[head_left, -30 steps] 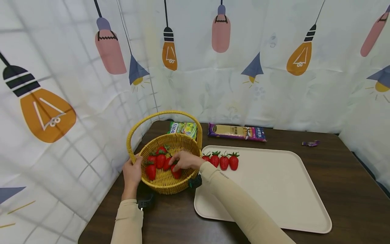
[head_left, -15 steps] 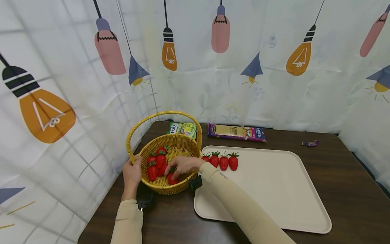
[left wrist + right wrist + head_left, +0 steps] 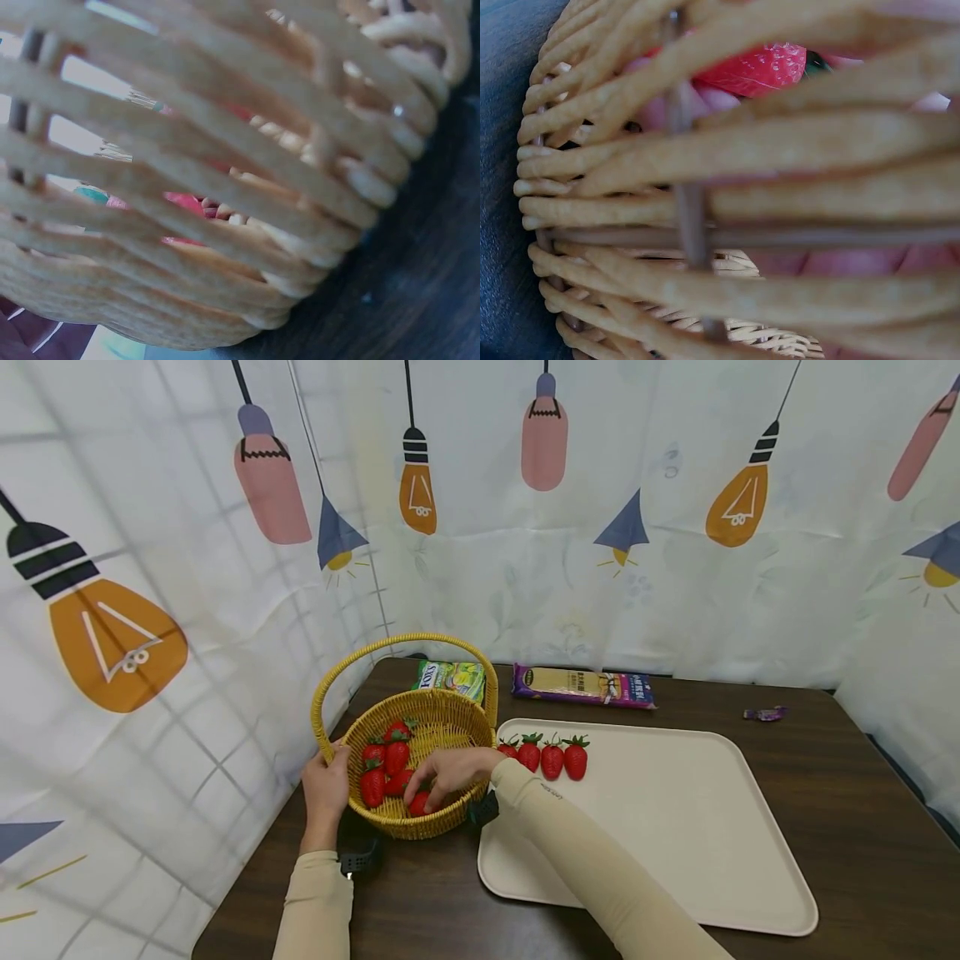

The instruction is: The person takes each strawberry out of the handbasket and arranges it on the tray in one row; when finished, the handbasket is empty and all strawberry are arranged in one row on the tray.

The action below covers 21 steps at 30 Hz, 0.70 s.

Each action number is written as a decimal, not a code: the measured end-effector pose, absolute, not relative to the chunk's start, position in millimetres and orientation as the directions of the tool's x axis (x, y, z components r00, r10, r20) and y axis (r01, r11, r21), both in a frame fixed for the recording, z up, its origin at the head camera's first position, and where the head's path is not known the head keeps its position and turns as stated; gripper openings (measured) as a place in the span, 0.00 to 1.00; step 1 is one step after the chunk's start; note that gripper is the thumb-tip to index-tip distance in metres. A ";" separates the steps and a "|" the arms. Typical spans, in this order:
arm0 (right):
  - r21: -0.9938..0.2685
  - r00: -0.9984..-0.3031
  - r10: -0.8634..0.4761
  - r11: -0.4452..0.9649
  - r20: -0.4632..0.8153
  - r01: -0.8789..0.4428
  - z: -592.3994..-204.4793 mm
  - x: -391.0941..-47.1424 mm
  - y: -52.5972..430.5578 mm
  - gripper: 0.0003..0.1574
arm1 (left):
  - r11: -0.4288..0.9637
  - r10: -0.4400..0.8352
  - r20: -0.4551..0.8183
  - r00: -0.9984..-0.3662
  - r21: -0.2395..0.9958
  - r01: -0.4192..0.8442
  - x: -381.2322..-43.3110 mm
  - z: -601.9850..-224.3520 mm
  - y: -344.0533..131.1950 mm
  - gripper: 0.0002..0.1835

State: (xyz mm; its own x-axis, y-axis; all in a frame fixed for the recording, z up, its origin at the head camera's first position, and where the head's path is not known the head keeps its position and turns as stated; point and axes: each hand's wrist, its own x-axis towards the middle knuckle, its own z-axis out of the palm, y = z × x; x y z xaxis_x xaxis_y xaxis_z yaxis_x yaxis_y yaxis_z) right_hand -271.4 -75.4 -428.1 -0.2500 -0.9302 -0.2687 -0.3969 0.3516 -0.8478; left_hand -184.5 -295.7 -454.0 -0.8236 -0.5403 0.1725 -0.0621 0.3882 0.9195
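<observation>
A yellow wicker basket [image 3: 408, 822] with a tall arched handle stands at the left of the table. My left hand [image 3: 326, 783] grips its left rim at the foot of the handle. Several red strawberries [image 3: 372, 787] lie inside, mostly toward the left. My right hand [image 3: 448, 770] reaches in over the right rim, its curled fingers on one strawberry [image 3: 418, 804] near the front wall. In the right wrist view that strawberry [image 3: 761, 71] shows through the weave, with parts of the fingers behind the strands. The left wrist view is filled by the basket's side [image 3: 187, 142].
A cream tray [image 3: 660, 827] lies right of the basket, with a row of strawberries [image 3: 552, 761] at its back left corner. Behind are a green candy bag [image 3: 452, 677] and a purple noodle packet [image 3: 583, 685]. A small purple wrapped sweet [image 3: 765, 714] lies at the back right.
My right hand has moved slightly left and toward the front of the basket, bringing the strawberry with it. Neighbouring strawberries have shifted a little. The left hand has stayed put.
</observation>
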 end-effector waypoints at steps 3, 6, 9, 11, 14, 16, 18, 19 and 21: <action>-0.847 -0.257 -0.930 0.351 -0.264 -0.400 -427.9 -270.3 -73.9 0.18 | 0.385 -0.547 0.163 -0.821 0.920 -0.075 -184.0 -455.4 -294.1 0.24; -0.854 -0.277 -0.932 0.334 -0.235 -0.400 -426.8 -268.2 -71.1 0.17 | 0.381 -0.550 0.165 -0.819 0.922 -0.070 -184.3 -455.7 -292.1 0.23; -0.849 -0.305 -0.935 0.304 -0.180 -0.433 -425.8 -266.3 -68.2 0.17 | 0.378 -0.550 0.170 -0.818 0.924 -0.062 -185.0 -455.9 -290.6 0.23; -0.844 -0.325 -0.936 0.281 -0.136 -0.457 -424.8 -265.2 -65.9 0.17 | 0.386 -0.552 0.172 -0.816 0.920 -0.067 -185.5 -456.1 -290.3 0.23; -0.841 -0.363 -0.930 0.245 -0.062 -0.483 -421.0 -263.6 -61.2 0.17 | 0.391 -0.555 0.170 -0.814 0.917 -0.075 -186.0 -455.7 -291.8 0.23; -0.849 -0.401 -0.916 0.216 -0.006 -0.482 -418.1 -262.7 -57.2 0.17 | 0.396 -0.557 0.177 -0.812 0.916 -0.072 -186.2 -454.9 -293.2 0.22; -0.853 -0.439 -0.897 0.193 0.046 -0.485 -414.8 -261.1 -52.4 0.17 | 0.387 -0.559 0.174 -0.810 0.920 -0.069 -186.1 -454.2 -294.7 0.23; -0.856 -0.461 -0.885 0.185 0.069 -0.483 -413.6 -260.3 -48.8 0.17 | 0.386 -0.560 0.175 -0.810 0.920 -0.068 -186.7 -453.8 -294.5 0.23; -0.870 -0.500 -0.860 0.168 0.100 -0.463 -413.5 -258.8 -40.9 0.17 | 0.378 -0.559 0.169 -0.812 0.923 -0.068 -187.6 -453.4 -293.7 0.23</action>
State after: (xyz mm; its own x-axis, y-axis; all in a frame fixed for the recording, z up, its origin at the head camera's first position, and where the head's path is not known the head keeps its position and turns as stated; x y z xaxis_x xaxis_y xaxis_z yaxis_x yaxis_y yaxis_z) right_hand -258.8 -40.9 -413.5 -0.5004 -0.8600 0.1000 -0.4630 0.1682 -0.8703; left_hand -187.6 -293.7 -453.4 -0.8118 -0.5589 0.1691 -0.0680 0.3782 0.9232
